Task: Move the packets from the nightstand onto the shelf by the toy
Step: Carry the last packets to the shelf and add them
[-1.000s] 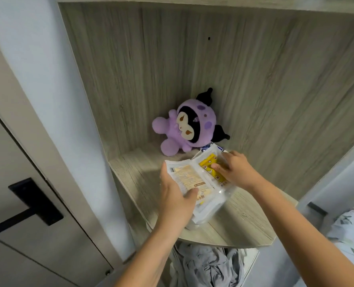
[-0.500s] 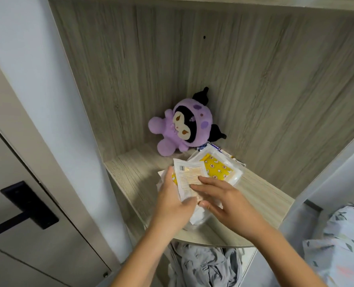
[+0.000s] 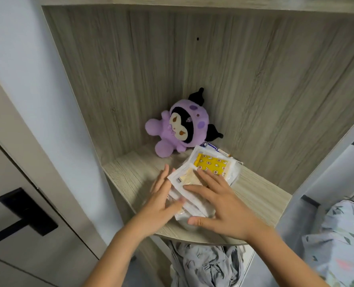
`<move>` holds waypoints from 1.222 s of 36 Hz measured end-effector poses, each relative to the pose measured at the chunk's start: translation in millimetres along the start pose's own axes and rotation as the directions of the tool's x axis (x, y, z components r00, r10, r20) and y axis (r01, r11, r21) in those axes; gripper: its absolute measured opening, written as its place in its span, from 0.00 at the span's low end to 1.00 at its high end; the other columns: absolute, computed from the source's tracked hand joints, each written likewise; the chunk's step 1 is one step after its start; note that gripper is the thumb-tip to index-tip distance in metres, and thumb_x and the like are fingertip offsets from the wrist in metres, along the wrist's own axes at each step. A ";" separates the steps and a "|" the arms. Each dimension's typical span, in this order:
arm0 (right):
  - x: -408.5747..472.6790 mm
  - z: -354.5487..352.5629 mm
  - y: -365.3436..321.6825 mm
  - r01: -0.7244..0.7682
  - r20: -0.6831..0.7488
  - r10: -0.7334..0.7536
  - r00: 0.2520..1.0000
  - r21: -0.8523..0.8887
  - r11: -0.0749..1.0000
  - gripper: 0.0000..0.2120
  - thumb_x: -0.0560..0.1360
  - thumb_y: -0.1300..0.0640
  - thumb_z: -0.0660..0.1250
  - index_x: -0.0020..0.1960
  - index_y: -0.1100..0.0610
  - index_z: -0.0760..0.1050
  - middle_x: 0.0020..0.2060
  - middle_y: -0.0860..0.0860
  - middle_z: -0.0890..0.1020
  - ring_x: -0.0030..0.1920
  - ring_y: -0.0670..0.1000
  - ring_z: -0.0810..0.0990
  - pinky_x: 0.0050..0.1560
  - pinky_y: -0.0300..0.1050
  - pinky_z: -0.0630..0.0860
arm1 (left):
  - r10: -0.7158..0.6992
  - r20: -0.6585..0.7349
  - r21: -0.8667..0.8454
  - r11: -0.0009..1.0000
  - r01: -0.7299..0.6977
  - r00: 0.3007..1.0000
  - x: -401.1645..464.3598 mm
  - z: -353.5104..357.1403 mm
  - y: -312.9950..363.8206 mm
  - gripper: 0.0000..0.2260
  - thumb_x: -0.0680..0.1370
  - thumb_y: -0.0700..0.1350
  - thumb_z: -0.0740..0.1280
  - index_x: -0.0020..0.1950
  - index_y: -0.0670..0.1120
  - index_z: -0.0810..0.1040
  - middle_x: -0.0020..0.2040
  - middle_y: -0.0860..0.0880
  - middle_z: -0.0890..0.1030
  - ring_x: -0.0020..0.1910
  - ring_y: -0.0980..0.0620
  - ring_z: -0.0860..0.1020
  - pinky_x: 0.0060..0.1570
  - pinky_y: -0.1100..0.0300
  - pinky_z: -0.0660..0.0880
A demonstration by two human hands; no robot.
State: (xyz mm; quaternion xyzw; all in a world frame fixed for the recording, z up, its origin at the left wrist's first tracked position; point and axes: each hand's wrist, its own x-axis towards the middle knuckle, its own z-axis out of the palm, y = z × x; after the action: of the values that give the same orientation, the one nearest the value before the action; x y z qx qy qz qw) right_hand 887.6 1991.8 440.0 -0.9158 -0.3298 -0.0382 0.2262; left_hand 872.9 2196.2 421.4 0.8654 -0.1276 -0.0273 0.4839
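Note:
A purple plush toy [image 3: 180,129] leans in the back corner of the wooden shelf [image 3: 134,172]. A stack of white packets [image 3: 190,181] lies on the shelf in front of it. The far packet [image 3: 212,165] shows a yellow patterned pad through its clear window. My right hand [image 3: 219,201] lies flat on top of the stack, fingers spread. Against the stack's left edge my left hand [image 3: 161,199] rests with fingers extended, thumb touching the packets. Neither hand grips a packet. Behind the packets a small blue-and-white wrapper [image 3: 212,147] peeks out.
Grey crumpled cloth [image 3: 205,264] fills the space under the shelf. A door with a black handle [image 3: 25,212] is on the left. Floral bedding [image 3: 341,241] shows at the lower right. The shelf's wooden back walls close it in behind and to the right.
My left hand has let go of the packet it held upright, and both hands now lie flat on the stack. The packets have settled onto the shelf next to the yellow one.

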 end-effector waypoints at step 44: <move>20.5 -21.7 -6.4 -0.268 -0.333 0.298 0.894 0.135 0.954 0.35 0.76 0.34 0.47 0.75 0.53 0.59 0.74 0.48 0.62 0.77 0.49 0.51 0.75 0.43 0.46 | 0.172 -0.066 0.359 0.923 -0.138 0.983 3.7 -5.4 0.9 0.47 0.56 0.76 0.67 0.67 0.77 0.43 0.74 0.64 0.33 0.74 0.60 0.32 0.75 0.43 0.39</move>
State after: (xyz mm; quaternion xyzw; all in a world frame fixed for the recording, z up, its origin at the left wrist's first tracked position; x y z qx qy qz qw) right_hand 901.2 1998.6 466.5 -0.9219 -0.1488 -0.1529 0.3234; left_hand 877.1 2199.3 425.4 0.9256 -0.1750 0.0761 0.3268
